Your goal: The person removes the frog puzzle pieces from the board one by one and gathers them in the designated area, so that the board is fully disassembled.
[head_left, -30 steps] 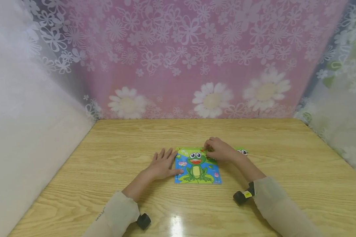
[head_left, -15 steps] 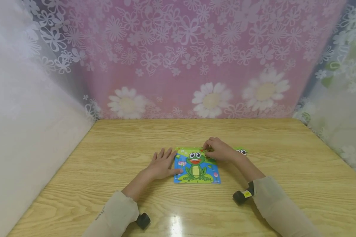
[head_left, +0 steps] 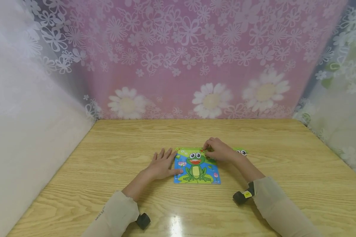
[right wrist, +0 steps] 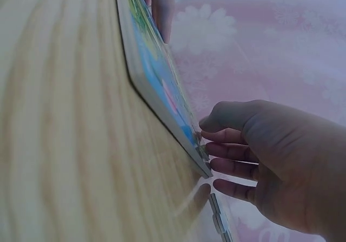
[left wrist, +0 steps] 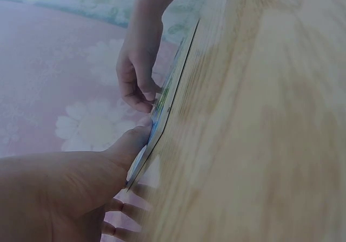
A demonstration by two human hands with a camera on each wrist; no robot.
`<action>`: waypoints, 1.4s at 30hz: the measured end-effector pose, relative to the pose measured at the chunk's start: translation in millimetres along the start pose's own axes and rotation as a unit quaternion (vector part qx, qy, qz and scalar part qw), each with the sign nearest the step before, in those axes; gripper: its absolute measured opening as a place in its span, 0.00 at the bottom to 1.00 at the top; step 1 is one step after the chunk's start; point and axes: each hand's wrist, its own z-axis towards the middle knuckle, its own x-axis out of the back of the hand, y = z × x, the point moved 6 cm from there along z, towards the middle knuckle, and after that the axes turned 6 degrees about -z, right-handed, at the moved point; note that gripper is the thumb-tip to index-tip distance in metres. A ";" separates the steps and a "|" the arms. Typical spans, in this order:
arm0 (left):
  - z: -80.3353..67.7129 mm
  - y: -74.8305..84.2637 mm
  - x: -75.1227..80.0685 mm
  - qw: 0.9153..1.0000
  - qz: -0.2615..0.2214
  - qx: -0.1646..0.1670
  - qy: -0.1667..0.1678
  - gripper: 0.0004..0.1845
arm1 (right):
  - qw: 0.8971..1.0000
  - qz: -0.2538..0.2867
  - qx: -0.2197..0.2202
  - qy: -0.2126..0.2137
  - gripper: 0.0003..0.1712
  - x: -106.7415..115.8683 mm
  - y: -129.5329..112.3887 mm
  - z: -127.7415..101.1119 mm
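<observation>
A frog puzzle board [head_left: 197, 169] lies flat on the wooden table [head_left: 284, 158]. My left hand [head_left: 163, 163] rests flat beside the board's left edge, fingers spread, thumb touching the edge. My right hand [head_left: 219, 150] sits over the board's top right corner, fingers curled down onto a small puzzle piece [head_left: 206, 150] there. In the left wrist view my left thumb [left wrist: 127, 142] meets the board's rim [left wrist: 167, 104], and the right hand [left wrist: 138, 74] pinches at the far edge. In the right wrist view the curled right hand [right wrist: 270, 155] hovers at the board [right wrist: 157, 85].
A loose piece with frog eyes [head_left: 242, 151] lies on the table just right of my right hand, also seen as the loose piece [right wrist: 219, 217]. Flowered curtains [head_left: 195, 65] wall in the table at the back and both sides.
</observation>
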 end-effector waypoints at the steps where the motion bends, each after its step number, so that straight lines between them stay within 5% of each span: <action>1: 0.0 -0.2 -0.2 1.000 0.000 0.000 0.000 0.48 | 1.000 0.004 -0.002 0.000 0.08 0.2 0.3 -0.1; 16: 0.6 -1.0 0.2 1.000 -0.001 0.004 0.001 0.48 | 0.996 0.031 0.063 -0.063 0.22 3.3 2.2 -5.8; 42: 0.9 0.9 1.6 1.000 0.008 -0.001 0.002 0.47 | 0.992 0.038 0.064 -0.098 0.29 6.5 -1.9 -10.5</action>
